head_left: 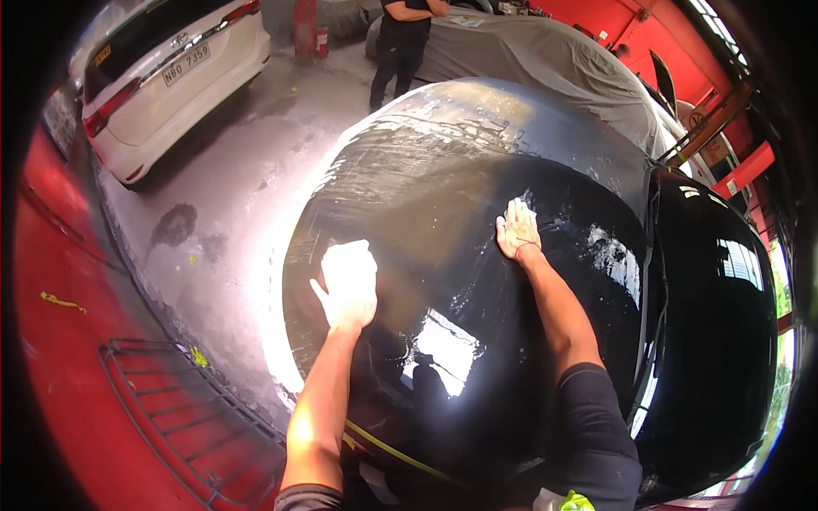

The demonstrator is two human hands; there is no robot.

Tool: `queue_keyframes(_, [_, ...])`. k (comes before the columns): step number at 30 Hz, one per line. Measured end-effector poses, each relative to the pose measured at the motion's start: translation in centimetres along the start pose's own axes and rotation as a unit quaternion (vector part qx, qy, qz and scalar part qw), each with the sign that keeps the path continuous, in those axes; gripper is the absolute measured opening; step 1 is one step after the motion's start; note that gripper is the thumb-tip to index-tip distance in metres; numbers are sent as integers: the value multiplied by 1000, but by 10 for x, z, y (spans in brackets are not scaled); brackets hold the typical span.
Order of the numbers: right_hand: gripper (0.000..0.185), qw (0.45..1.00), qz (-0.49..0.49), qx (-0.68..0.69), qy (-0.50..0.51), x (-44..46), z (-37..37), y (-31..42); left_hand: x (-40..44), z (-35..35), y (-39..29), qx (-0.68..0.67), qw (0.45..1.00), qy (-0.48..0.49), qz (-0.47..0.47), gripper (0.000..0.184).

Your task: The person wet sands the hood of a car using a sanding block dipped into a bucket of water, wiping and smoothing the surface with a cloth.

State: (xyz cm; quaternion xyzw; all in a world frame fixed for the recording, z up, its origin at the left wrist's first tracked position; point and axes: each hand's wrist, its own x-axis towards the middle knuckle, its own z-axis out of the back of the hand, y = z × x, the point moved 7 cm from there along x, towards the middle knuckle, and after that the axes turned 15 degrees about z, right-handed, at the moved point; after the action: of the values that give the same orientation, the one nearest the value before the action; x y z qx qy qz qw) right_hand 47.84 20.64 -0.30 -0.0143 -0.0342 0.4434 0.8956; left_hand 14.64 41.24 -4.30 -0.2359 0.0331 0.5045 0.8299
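A dark, glossy car hood (443, 281) spreads out below me, streaked with wet, cloudy film. My left hand (348, 285) rests on its near left part, thumb apart from the rest. Bright sunlight washes out the fingers, so anything under them cannot be made out. Further right, my right hand (517, 230) lies flat against the hood, fingers extended and slightly apart, with a thin band on the wrist. A whitish wet patch (527, 200) shows at its fingertips. Yellow tape (396, 456) runs along the hood's near edge.
A white car (175, 81) stands at the upper left. Another person (402, 43) stands beyond the hood, near a car under a grey cover (520, 55). The windshield (711, 324) is at right. A black metal rack (183, 417) lies at lower left on red flooring.
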Motion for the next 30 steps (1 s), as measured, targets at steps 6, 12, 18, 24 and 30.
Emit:
queue_keyframes(6, [69, 925, 334, 130, 126, -149, 23, 213, 55, -12, 19, -1, 1000, 0, 25, 61])
queue_keyframes(12, [43, 989, 134, 40, 53, 77, 8, 99, 55, -13, 21, -52, 997, -53, 6, 70])
queue_keyframes(18, [70, 954, 280, 70, 80, -42, -12, 221, 58, -21, 17, -59, 997, -50, -21, 63])
queue_keyframes(24, [60, 963, 262, -11, 63, 67, -23, 174, 53, 7, 16, -113, 989, -89, -24, 58])
queue_keyframes(30, [60, 953, 302, -20, -2, 31, -34, 236, 56, 0, 20, -109, 993, -52, -17, 60])
